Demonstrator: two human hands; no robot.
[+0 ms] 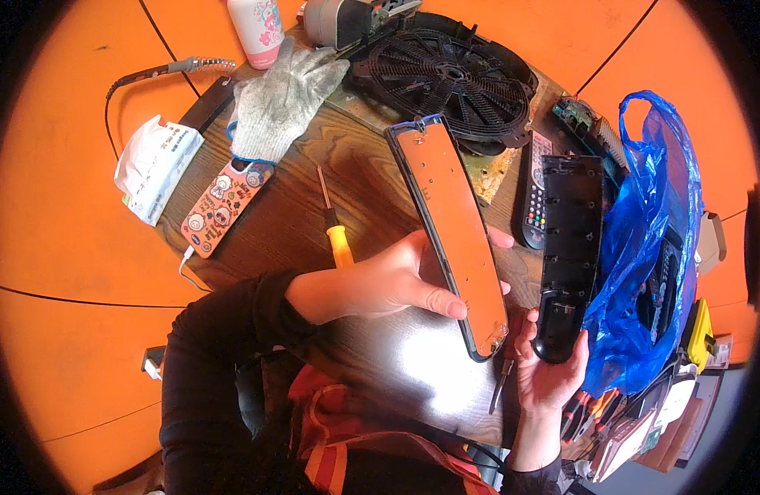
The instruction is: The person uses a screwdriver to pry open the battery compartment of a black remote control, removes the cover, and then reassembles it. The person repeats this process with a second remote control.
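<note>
Between the thumb and fingers of my left hand (396, 285) is one half of a remote control (452, 223), a long black shell with an orange-brown circuit board lying in it, metal contacts at both ends. My right hand (549, 375) grips the lower end of a hollow black remote control cover (569, 235), its inner side with small posts facing up. The two halves are apart, tilted above the wooden table. A screwdriver with a yellow handle (340, 246) lies left of the board. A second, dark screwdriver (502, 381) is beside my right wrist.
A whole remote control (534, 198) lies behind the cover. At the back are a black fan (450, 78), a work glove (285, 103) and a pink-white bottle (256, 31). A phone (225, 206), tissue pack (161, 161) and soldering iron (153, 73) are left; a blue plastic bag (644, 272) is right.
</note>
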